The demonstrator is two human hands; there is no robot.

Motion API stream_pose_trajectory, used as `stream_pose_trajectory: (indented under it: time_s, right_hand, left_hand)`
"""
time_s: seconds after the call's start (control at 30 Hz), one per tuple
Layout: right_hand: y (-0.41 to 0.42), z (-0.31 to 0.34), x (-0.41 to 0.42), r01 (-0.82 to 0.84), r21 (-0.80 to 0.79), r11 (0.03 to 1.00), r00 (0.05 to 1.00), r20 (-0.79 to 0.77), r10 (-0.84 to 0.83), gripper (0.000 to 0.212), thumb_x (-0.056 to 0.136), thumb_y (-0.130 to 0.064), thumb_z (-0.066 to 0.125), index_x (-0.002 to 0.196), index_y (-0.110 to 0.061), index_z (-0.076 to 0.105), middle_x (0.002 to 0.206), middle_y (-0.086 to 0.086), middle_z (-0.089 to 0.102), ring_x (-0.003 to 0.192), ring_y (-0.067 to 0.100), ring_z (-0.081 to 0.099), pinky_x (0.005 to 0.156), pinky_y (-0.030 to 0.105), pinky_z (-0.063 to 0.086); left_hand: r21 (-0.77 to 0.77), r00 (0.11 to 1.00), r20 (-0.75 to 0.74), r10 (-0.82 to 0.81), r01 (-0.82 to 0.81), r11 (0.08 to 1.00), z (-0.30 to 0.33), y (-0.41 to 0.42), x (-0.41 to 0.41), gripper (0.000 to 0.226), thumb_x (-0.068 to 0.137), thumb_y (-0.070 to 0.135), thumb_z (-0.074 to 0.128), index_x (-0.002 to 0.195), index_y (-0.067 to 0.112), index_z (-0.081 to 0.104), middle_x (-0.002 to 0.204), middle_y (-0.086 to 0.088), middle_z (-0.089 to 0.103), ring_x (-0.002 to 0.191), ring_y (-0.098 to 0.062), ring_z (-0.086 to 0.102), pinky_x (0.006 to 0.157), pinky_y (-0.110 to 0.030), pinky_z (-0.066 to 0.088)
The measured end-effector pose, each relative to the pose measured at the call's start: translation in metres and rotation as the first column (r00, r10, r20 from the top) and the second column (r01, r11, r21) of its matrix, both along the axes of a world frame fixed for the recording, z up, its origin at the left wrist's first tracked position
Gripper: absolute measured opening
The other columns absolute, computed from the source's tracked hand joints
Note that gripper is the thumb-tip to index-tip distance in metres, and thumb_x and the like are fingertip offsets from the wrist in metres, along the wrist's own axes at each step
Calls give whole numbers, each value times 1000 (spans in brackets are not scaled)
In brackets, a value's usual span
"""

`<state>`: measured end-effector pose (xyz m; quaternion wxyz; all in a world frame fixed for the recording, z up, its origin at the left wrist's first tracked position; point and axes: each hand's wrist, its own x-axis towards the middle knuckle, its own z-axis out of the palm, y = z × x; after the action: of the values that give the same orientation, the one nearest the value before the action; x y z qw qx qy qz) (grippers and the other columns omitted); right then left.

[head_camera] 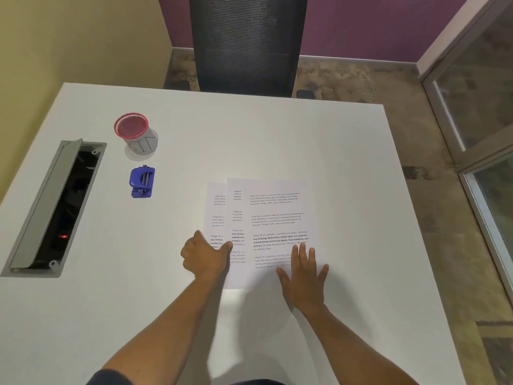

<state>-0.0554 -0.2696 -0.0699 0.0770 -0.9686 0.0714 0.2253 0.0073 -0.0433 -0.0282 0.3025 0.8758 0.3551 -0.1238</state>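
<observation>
Sheets [277, 212] light, floppy, slick; grip them by the edges. Your right hand [304, 276] lies flat, fingers straight; left hand [205, 257] curled at 9 o'clock edge, pinch unclear.

One wide-angle camera rides on the person's head, facing forward and steeply down onto the flat white worktop [277, 134]. It sits close: the overlapping white printed paper sheets [277, 212] lie mid-frame, and the black mesh office chair [247, 43] across the worktop reaches the top edge.
</observation>
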Motion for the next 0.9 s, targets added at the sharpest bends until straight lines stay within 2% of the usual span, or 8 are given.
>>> stream_pose_trajectory:
  time_s: [0.1,0.27,0.4,0.53,0.6,0.73,0.9]
  right_hand:
    - [4,0,-1,-15,12,1000,1000,-17,15,77,96,-63,17,156,-20,-4,166,2,-6,151,24,-10,116,63,0]
    - [9,0,-5,-57,26,998,998,-14,57,76,96,-62,18,155,-20,-4,166,2,-7,151,25,-12,116,62,-2]
    - [12,0,-8,-68,23,997,998,3,68,75,96,-61,20,156,-20,-2,166,2,-4,151,26,-9,117,61,1]
    - [16,0,-10,-76,28,997,997,-2,76,76,96,-62,19,156,-20,-2,166,3,-4,151,26,-9,117,60,1]
    - [18,0,-10,-83,28,996,997,-6,83,76,96,-62,20,156,-20,-1,166,3,-3,152,27,-8,117,60,1]
    - [17,2,-10,-91,29,995,996,-6,91,76,96,-61,22,156,-20,1,166,3,-2,152,27,-6,117,60,2]
    - [15,5,-9,-95,34,995,995,-11,95,75,96,-61,23,156,-22,0,166,2,-2,152,25,-6,118,58,4]
  left_hand:
    - [10,999,-40,28,-27,1000,-6,-13,-1,87,64,46,83,128,5,41,136,-18,41,128,-39,34,99,-53,40]
    - [-78,997,-54,53,-57,995,-11,-22,2,88,66,25,86,134,3,33,142,-19,32,125,-41,35,92,-51,44]
    - [-119,997,-66,31,-38,992,-10,-19,3,77,69,22,83,128,2,38,133,-19,38,118,-40,46,87,-48,47]
    - [-208,992,-90,91,-108,972,-6,-21,7,74,70,25,82,126,0,41,128,-22,42,113,-41,52,90,-46,48]
    - [-247,990,-87,111,-130,960,-4,-25,7,71,70,26,82,124,1,43,125,-20,44,107,-40,56,86,-44,51]
    - [-370,986,-75,147,-164,915,-1,-29,7,60,70,24,81,117,7,47,113,-13,63,92,-32,64,82,-44,57]
    - [-351,997,-49,64,-77,933,-2,-21,5,37,74,24,75,104,12,56,100,-7,67,85,-29,64,79,-42,57]
